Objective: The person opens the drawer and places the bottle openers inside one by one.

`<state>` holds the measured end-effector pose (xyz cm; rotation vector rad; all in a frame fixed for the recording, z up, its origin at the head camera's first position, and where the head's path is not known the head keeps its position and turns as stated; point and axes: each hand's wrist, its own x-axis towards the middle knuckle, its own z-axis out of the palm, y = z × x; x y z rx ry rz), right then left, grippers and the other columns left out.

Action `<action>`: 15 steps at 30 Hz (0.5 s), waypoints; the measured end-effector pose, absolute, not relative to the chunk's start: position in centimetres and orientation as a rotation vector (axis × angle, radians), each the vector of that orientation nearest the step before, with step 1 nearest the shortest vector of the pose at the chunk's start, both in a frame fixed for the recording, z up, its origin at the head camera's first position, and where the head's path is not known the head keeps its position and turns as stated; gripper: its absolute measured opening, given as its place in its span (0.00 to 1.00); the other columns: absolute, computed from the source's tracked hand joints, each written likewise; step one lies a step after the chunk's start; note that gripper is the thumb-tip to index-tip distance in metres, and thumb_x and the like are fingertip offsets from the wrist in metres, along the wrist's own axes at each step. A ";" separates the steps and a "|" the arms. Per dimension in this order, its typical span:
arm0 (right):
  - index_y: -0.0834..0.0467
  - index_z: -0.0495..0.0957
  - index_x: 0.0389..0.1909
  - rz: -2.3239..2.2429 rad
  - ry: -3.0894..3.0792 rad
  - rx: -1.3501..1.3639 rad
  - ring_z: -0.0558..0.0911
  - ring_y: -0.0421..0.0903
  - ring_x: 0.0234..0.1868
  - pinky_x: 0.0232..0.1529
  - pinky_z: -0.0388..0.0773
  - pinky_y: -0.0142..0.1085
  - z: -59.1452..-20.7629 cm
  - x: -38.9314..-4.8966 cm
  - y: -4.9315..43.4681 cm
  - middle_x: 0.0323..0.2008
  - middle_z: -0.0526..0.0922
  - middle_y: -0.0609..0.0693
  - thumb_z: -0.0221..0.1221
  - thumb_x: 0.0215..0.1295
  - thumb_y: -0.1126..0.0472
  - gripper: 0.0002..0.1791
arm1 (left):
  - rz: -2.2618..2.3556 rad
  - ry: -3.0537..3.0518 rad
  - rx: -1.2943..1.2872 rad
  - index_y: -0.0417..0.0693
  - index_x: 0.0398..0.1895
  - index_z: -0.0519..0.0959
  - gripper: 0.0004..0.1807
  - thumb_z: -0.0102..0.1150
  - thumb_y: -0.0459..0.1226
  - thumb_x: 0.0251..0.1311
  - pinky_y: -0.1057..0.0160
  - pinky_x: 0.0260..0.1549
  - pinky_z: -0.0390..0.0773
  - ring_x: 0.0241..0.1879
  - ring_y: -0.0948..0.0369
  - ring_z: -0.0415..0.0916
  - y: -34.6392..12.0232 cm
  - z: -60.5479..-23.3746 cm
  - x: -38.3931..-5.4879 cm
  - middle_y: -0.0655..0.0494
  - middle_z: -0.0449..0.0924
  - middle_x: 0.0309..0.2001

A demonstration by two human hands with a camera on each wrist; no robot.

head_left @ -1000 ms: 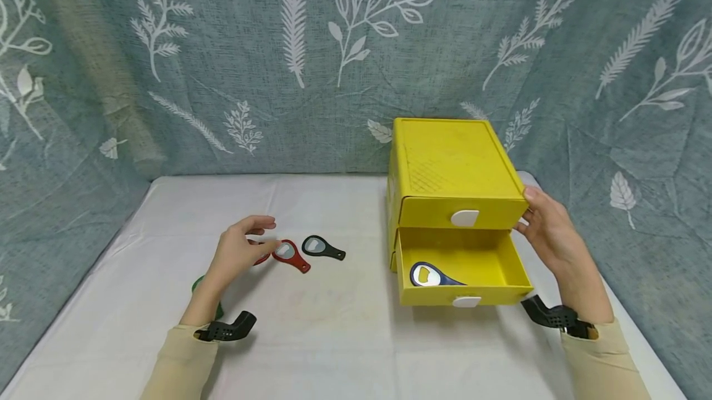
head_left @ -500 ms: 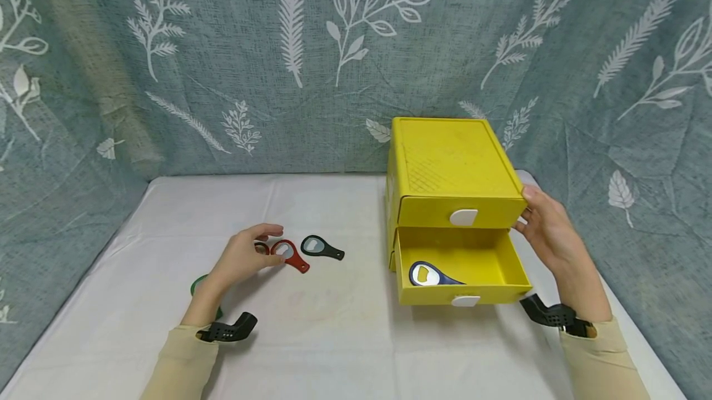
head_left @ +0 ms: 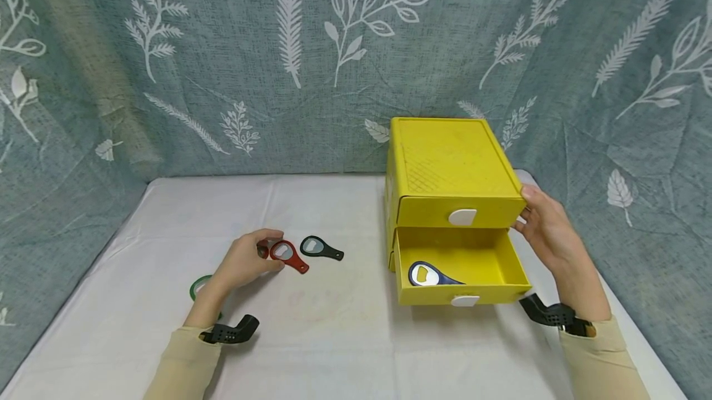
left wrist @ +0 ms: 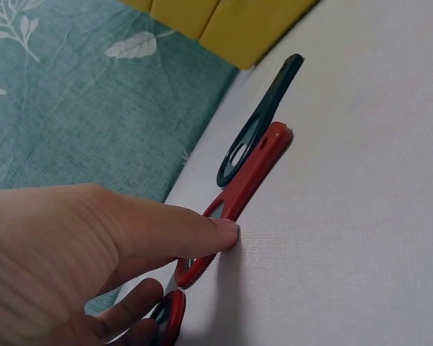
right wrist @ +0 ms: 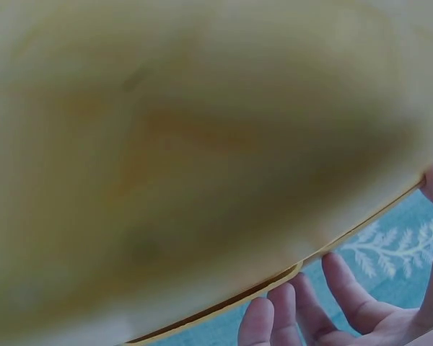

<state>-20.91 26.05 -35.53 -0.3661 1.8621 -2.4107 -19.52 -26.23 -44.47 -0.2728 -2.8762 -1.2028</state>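
Observation:
In the head view, my left hand (head_left: 245, 259) has thumb and index finger on either side of the round end of a red bottle opener (head_left: 296, 262), pinching it at the tabletop. A second red-rimmed opener (left wrist: 175, 317) lies under the other fingers, mostly hidden. Just beyond is a black bottle opener (head_left: 322, 248). Part of a green one (head_left: 198, 284) shows beside my left wrist. My right hand (head_left: 550, 227) touches the right side of the yellow drawer cabinet (head_left: 453, 153), thumb near its top front corner. A blue bottle opener (head_left: 431, 275) lies in the pulled-out lower drawer (head_left: 411, 295).
The cabinet's upper drawer (head_left: 423, 212) is closed. White cloth (head_left: 334, 338) covers the table, and a leaf-patterned curtain (head_left: 222, 66) hangs behind and at both sides. A blurred pale yellow surface fills most of the right wrist view.
My left hand has moved slightly right and its thumb and index finger have come together on the red bottle opener. The right hand keeps its place at the cabinet.

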 end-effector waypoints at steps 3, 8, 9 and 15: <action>0.55 0.81 0.51 -2.411 1.867 -0.362 0.77 0.44 0.46 0.44 0.75 0.38 -35.5 -20.9 26.0 0.45 0.82 0.47 0.47 0.77 0.57 0.14 | -1.198 -2.880 -0.266 0.35 0.58 0.77 0.32 0.74 0.30 0.46 0.56 0.34 0.75 0.37 0.53 0.76 -26.2 -44.6 -19.5 0.47 0.81 0.40; 0.55 0.81 0.49 -2.418 1.852 -0.355 0.77 0.44 0.46 0.44 0.75 0.38 -35.5 -20.9 26.0 0.44 0.82 0.47 0.48 0.77 0.57 0.14 | -1.194 -2.888 -0.253 0.35 0.58 0.77 0.32 0.74 0.31 0.46 0.56 0.35 0.75 0.38 0.53 0.76 -26.2 -44.6 -19.5 0.47 0.82 0.41; 0.55 0.81 0.49 -2.418 1.850 -0.354 0.77 0.44 0.46 0.44 0.75 0.38 -35.5 -20.9 26.0 0.44 0.82 0.47 0.48 0.77 0.57 0.14 | -1.194 -2.890 -0.249 0.36 0.58 0.77 0.32 0.74 0.31 0.47 0.56 0.35 0.75 0.39 0.53 0.77 -26.2 -44.6 -19.5 0.47 0.82 0.41; 0.55 0.81 0.50 -2.414 1.860 -0.351 0.76 0.44 0.47 0.44 0.75 0.38 -35.4 -20.9 25.9 0.45 0.82 0.47 0.48 0.77 0.57 0.14 | -1.184 -2.900 -0.232 0.37 0.59 0.77 0.32 0.74 0.32 0.47 0.54 0.38 0.75 0.40 0.53 0.77 -26.2 -44.7 -19.5 0.47 0.82 0.42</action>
